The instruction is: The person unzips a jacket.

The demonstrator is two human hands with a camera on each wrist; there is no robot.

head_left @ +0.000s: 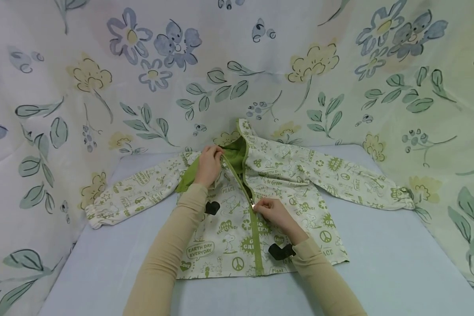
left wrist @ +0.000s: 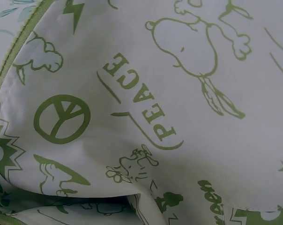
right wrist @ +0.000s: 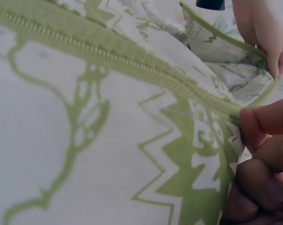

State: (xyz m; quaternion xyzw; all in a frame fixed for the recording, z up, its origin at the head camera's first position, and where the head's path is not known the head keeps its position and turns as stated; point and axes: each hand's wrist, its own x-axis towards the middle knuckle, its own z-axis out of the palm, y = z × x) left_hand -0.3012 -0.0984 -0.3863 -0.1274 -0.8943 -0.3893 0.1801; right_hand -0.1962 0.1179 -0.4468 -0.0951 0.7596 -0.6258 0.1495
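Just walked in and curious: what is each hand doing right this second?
Left hand: holding the jacket's open front edge near the collar.
Right hand: pinching the zipper pull partway up the front.

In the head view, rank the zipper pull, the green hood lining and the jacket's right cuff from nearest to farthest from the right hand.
From the right hand:
1. zipper pull, pinched at its fingertips.
2. green hood lining, up by the collar.
3. right cuff, far out to the side.
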